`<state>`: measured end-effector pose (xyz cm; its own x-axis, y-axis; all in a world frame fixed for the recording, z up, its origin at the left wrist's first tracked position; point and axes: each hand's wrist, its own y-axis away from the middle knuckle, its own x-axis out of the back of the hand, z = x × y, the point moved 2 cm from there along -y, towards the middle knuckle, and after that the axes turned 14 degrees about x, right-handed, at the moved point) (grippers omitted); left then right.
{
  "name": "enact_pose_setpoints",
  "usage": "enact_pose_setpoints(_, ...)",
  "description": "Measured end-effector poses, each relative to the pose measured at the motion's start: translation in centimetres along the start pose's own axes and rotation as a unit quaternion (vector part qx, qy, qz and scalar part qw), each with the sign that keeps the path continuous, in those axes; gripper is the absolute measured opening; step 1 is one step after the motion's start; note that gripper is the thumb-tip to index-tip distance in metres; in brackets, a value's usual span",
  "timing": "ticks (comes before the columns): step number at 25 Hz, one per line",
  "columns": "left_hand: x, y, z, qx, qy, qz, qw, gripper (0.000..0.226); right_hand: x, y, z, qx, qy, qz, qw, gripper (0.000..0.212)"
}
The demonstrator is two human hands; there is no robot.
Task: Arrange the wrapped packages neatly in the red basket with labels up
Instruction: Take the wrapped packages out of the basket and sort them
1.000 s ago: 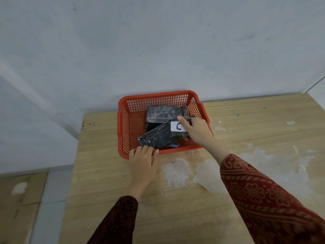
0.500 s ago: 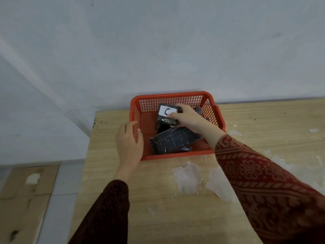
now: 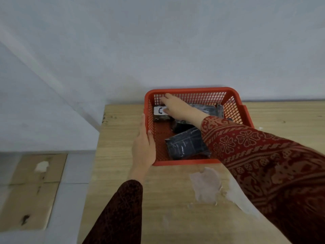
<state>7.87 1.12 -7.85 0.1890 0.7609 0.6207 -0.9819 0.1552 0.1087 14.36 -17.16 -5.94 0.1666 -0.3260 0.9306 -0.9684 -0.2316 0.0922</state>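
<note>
A red mesh basket (image 3: 193, 90) stands at the back of the wooden table against the wall. My right hand (image 3: 175, 106) reaches into its far left corner and holds a dark wrapped package (image 3: 161, 116) whose white label with a "C" faces up. Another dark wrapped package (image 3: 186, 143) lies near the front of the basket with no label showing. More dark packages (image 3: 205, 108) lie at the back, partly hidden by my arm. My left hand (image 3: 143, 147) grips the basket's left wall near the front corner.
The wooden table (image 3: 123, 173) has its left edge close to the basket, with floor and flattened cardboard (image 3: 33, 187) below it. White patches of torn surface (image 3: 205, 185) mark the table in front of the basket. A grey wall rises right behind.
My right hand carried the labelled package from the basket's front right to its far left corner. My left hand shifted from the front rim to the left wall.
</note>
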Motion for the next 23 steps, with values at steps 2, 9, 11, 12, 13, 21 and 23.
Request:
enact_pose_setpoints(2,-0.1,-0.1,-0.3,-0.002,0.001,0.002,1.0,0.056,-0.8,-0.7,0.1,0.018,0.085,-0.07,0.994,0.064)
enact_pose_setpoints(9,-0.2,-0.4,-0.5,-0.003,0.029,-0.005,1.0,0.055,-2.2,-1.4,-0.4,-0.013,0.152,-0.062,0.986,0.067)
enact_pose_setpoints(11,-0.3,-0.4,-0.5,-0.005,0.026,0.001,1.0,0.055,-3.0,-1.1,-0.8,-0.025,0.161,-0.042,0.986,0.061)
enact_pose_setpoints(12,-0.2,-0.4,-0.5,-0.002,0.025,0.002,1.0,0.055,-3.2,-0.8,-1.1,-0.032,0.166,-0.041,0.985,0.057)
enact_pose_setpoints(13,-0.2,-0.3,-0.5,0.0,0.025,0.003,1.0,0.054,-3.2,-0.4,-1.4,-0.04,0.163,-0.044,0.985,0.054)
enact_pose_setpoints(21,-0.1,0.0,-0.4,-0.006,0.011,-0.003,1.0,0.054,0.1,11.5,-2.2,0.054,0.084,-0.083,0.992,0.085)
enact_pose_setpoints(23,0.0,0.1,-0.3,-0.012,0.006,0.004,1.0,0.054,0.7,15.7,-0.5,0.017,0.125,-0.112,0.986,0.096)
